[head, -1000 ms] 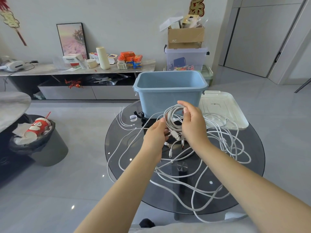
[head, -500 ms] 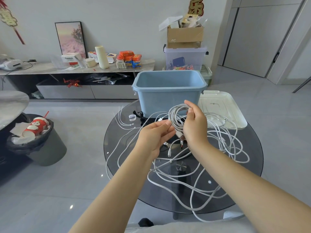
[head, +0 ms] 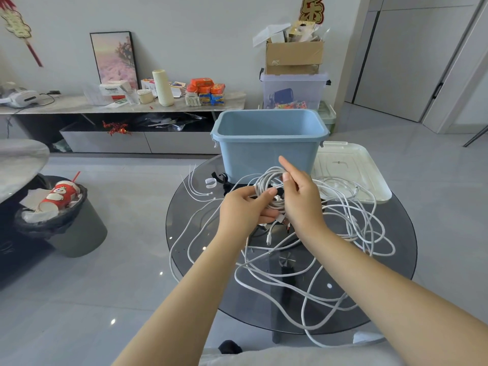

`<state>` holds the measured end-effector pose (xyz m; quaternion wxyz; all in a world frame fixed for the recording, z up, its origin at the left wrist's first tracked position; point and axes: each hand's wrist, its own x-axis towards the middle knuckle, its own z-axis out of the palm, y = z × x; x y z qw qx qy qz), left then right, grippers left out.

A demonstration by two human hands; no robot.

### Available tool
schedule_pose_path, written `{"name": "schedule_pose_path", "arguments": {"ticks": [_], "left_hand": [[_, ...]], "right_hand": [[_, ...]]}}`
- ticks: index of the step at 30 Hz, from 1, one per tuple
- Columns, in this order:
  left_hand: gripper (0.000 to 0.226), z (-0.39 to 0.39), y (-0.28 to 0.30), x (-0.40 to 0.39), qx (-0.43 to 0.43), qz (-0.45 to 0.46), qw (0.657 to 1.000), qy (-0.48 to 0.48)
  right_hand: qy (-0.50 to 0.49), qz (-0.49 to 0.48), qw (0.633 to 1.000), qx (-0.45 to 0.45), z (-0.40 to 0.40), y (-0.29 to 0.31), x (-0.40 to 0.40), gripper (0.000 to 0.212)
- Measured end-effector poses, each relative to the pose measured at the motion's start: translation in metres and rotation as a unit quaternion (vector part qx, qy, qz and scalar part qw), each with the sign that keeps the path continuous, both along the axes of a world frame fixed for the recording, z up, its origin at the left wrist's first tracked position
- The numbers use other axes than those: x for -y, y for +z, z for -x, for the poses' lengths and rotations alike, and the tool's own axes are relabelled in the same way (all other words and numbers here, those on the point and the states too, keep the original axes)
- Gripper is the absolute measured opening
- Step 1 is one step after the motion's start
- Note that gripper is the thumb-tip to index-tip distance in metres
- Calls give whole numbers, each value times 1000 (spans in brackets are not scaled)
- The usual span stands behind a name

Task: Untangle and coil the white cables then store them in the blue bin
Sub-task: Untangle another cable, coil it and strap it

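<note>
Right hand [head: 301,199]: thumb and middle fingers pinched on one coil [head: 266,184] of white cable, forefinger raised straight and free.
Left hand [head: 244,211]: fingers curled round the coil's near side, thumb tip on the strands.
Coil: one, several turns, held between both hands above the table [head: 396,273]; connector ends hang below the fingers.
Loose cables [head: 351,233]: an unsorted tangle beneath and right of the hands, trailing toward the wearer and over the table edge; number cannot be told.
Cable ties [head: 196,184]: a few thin white strips left of the left hand.
Bin [head: 269,151]: one, blue, open, just beyond the fingertips; no cable visible inside.
Lid [head: 351,173]: one, white, right of the bin.
Progress, judged: early. One coil nearly formed, not yet secured or stored; the tangle remains.
</note>
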<state>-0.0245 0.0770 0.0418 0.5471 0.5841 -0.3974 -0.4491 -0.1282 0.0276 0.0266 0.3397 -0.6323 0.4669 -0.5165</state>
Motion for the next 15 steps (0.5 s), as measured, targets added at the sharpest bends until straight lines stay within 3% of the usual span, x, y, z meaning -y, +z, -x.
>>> {"name": "schedule_pose_path", "arguments": {"ticks": [2,4,8,11,15], "left_hand": [[13,-2,-3,1,24,4,1000,14],[15,-3,-4,1,13,8,999,34],[19,4,-7,-1,-38,21,996,72],[20,12,-5,-4,-86,32,992,81],[18,20,-4,-3,-168,31,982,85]], "right_hand": [[26,-18,999,16,1,1,1,39],[46,-80,991,101,0,3,3,41],[95,-192,954,210,-4,9,4,22],[73,-194,969,136,-7,9,2,23],[-10,-43,999,-31,-8,2,1,22]]}}
